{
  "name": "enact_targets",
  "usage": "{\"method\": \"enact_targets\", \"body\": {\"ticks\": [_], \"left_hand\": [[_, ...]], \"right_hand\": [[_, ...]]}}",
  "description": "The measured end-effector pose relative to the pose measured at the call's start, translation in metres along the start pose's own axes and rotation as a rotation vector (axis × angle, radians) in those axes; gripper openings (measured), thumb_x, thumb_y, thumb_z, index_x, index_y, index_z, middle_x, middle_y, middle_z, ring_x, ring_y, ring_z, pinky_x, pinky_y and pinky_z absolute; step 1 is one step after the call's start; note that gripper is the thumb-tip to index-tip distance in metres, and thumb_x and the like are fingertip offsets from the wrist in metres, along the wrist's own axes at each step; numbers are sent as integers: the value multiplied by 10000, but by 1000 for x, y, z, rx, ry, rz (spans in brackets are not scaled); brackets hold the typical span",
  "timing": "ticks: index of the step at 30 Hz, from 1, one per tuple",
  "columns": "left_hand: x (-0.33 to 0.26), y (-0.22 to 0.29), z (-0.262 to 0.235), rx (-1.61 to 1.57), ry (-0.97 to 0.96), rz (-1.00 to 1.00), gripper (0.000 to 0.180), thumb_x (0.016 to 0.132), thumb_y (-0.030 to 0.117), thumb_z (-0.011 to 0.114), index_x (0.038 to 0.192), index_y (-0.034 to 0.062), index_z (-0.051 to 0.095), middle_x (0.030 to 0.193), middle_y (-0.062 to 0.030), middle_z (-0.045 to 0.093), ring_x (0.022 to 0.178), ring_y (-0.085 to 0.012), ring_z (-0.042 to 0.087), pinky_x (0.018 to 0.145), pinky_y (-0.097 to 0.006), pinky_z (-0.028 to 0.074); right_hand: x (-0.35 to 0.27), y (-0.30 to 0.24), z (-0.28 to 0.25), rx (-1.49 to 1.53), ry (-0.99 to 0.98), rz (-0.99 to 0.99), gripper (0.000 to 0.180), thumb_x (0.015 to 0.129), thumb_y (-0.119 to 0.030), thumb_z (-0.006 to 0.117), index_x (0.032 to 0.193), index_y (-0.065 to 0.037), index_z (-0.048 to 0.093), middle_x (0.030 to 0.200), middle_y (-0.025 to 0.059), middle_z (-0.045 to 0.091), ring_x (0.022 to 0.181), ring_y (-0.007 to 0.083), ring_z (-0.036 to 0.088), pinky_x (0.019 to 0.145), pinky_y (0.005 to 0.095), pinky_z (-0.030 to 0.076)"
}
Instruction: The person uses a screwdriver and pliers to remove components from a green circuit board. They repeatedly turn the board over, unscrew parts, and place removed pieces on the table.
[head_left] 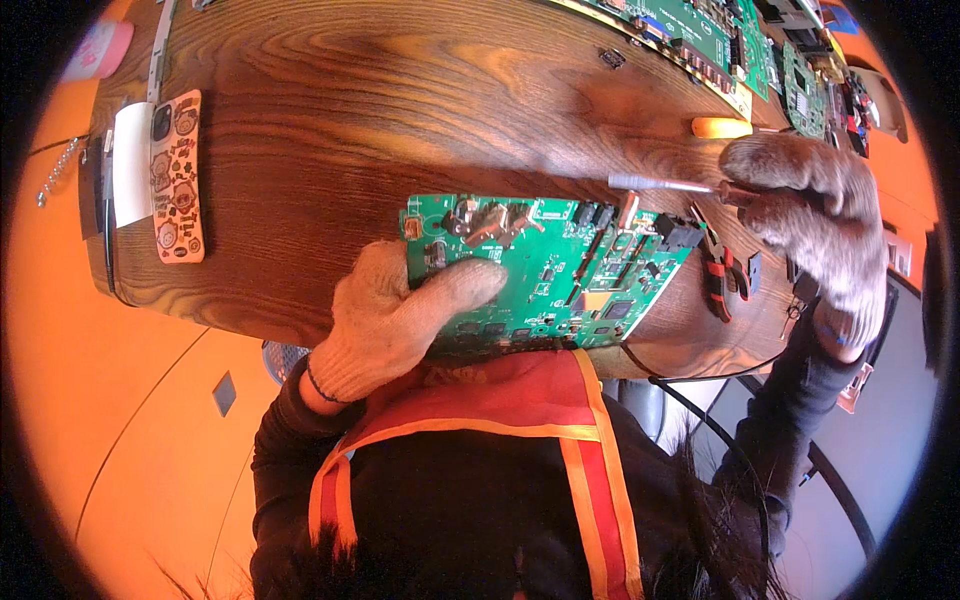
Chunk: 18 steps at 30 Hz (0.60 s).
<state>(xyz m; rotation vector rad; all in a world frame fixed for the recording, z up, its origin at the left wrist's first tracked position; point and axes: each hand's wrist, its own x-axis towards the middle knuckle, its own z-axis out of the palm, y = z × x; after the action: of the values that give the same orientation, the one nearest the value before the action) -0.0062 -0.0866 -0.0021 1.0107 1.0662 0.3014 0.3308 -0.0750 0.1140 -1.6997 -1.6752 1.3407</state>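
One green rectangular circuit board (540, 270) lies flat on the wooden table, at its near edge. The left hand (400, 315), in a cream knitted glove, grips the board's left end, its thumb pressed flat on top. The right hand (810, 215), in a grey-brown glove, is closed around one slim metal-shafted screwdriver (665, 184), whose tip points left above the board's far right corner. One pair of red-handled pliers (722, 265) lies between board and right hand. Beyond the right hand lie more green boards (700, 35). Well left of the left hand rests one phone in a patterned case (177, 175). The dark-grained wooden table (350, 110) stands on an orange floor (100, 400).
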Motion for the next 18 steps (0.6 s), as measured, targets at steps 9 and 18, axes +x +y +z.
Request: {"method": "enact_targets", "body": {"ticks": [9, 18], "left_hand": [[-5, 7, -2, 8, -104, -14, 276, 891, 197, 735, 1135, 68, 744, 877, -37, 748, 787, -107, 663, 745, -289, 526], [-6, 7, -4, -55, -142, -149, 308, 804, -2, 767, 1109, -26, 734, 933, -34, 731, 830, -106, 639, 783, -269, 523]], "right_hand": [[53, 17, -34, -151, -491, -525, 201, 785, -177, 816, 914, -29, 775, 982, 191, 738, 925, 343, 731, 820, 418, 584], [87, -12, -22, -220, -619, -409, 248, 780, -190, 816, 940, -8, 766, 874, 151, 750, 738, 280, 742, 653, 344, 585]]}}
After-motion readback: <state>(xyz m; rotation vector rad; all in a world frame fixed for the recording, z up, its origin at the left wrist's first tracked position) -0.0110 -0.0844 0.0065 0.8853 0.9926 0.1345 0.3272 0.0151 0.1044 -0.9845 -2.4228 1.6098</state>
